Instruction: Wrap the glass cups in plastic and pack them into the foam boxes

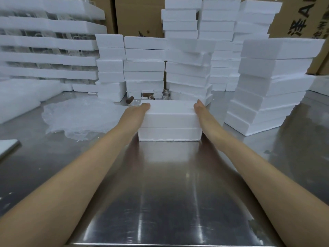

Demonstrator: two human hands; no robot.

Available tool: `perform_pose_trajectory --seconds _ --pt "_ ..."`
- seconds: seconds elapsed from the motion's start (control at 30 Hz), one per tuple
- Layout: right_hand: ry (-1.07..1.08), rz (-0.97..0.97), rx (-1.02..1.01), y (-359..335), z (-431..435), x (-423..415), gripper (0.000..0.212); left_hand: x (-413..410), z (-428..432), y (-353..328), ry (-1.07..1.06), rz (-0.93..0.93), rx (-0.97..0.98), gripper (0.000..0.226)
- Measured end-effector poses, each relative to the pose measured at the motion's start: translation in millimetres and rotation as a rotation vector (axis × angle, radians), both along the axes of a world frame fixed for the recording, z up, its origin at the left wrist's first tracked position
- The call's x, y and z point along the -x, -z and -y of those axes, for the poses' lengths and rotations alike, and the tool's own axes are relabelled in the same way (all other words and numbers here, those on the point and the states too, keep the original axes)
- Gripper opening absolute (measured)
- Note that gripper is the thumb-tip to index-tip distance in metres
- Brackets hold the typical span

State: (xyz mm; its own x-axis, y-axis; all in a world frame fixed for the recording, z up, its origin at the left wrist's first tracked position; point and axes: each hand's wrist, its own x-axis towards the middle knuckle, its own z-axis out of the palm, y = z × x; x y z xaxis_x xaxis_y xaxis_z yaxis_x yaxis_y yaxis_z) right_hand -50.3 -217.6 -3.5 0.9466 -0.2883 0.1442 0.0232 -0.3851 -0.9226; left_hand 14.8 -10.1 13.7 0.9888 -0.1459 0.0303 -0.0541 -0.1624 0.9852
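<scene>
A closed white foam box (170,122), lid on base, sits on the steel table (169,184) straight ahead of me. My left hand (139,111) lies flat against its left side with the fingertips reaching the far top corner. My right hand (201,108) presses its right side the same way, fingers straight. Behind the box stand clear glass cups (160,95) with brown handles, partly hidden by it. A pile of thin plastic sheets (80,116) lies on the table to the left.
Tall stacks of foam boxes rise behind (144,68) and at the right (272,86). Foam trays holding glassware are stacked at far left (48,41). Cardboard cartons (138,16) line the back. A white tray corner (8,147) sits at the left edge.
</scene>
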Motion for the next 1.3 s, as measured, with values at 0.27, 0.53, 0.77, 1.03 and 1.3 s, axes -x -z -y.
perform_pose_trajectory --seconds 0.27,0.53,0.77,1.03,1.3 --pt "0.02 0.004 0.035 2 2 -9 0.053 -4 5 4 -0.094 0.029 -0.114 0.025" --pt "-0.127 0.042 -0.336 9 -3 -9 0.056 3 8 5 -0.043 -0.162 0.199 0.021" --pt "-0.127 0.106 -0.464 5 0 -4 0.048 7 13 2 -0.023 -0.265 0.337 0.02" --pt "-0.117 0.165 -0.549 -3 0 3 0.047 10 16 -1 0.001 -0.249 0.365 0.017" --pt "-0.126 0.148 -0.521 -9 4 6 0.046 14 16 1 -0.009 -0.253 0.347 0.028"
